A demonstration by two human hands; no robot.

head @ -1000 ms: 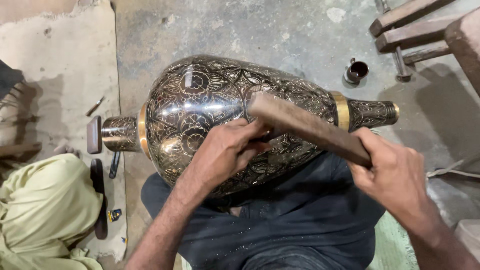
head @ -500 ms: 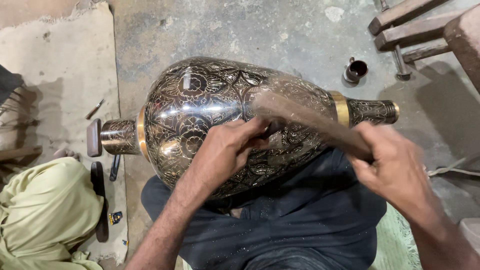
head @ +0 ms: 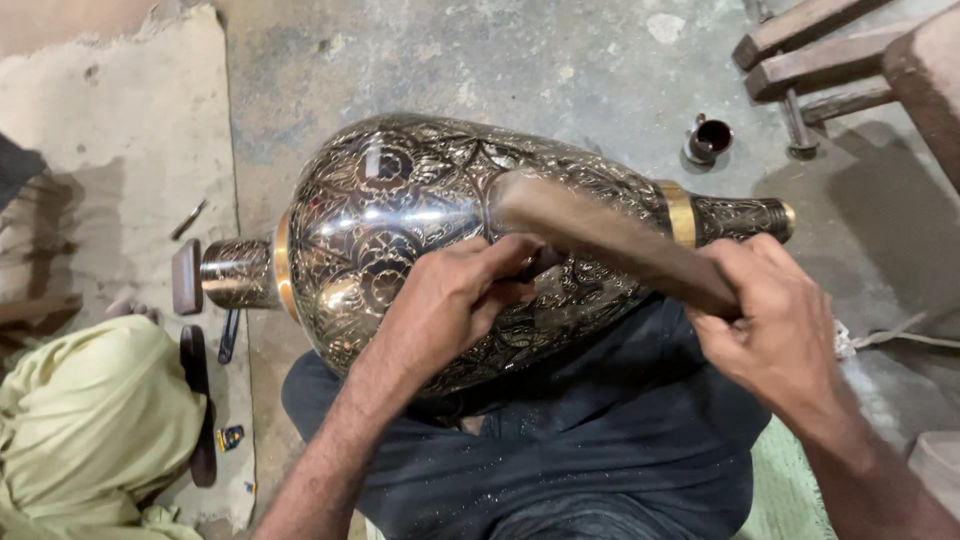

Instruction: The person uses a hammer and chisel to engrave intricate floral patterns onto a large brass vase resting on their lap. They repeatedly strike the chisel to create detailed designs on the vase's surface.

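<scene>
A large dark metal vase [head: 400, 210] with engraved floral patterns and brass bands lies on its side across my lap. My left hand [head: 455, 300] rests on its belly, fingers pinched around a small chisel [head: 535, 265] whose tip is mostly hidden. My right hand [head: 775, 325] grips a flat wooden mallet [head: 600, 235], blurred with motion, its head just above the chisel end.
A small metal cup [head: 708, 140] stands on the concrete floor beyond the vase neck. Wooden beams [head: 830, 55] lie at the top right. A person in pale green cloth [head: 90, 430] sits at the left, with small tools [head: 228, 335] beside them on a mat.
The mallet has swung slightly up and down over the chisel. My left hand and the vase have stayed in place.
</scene>
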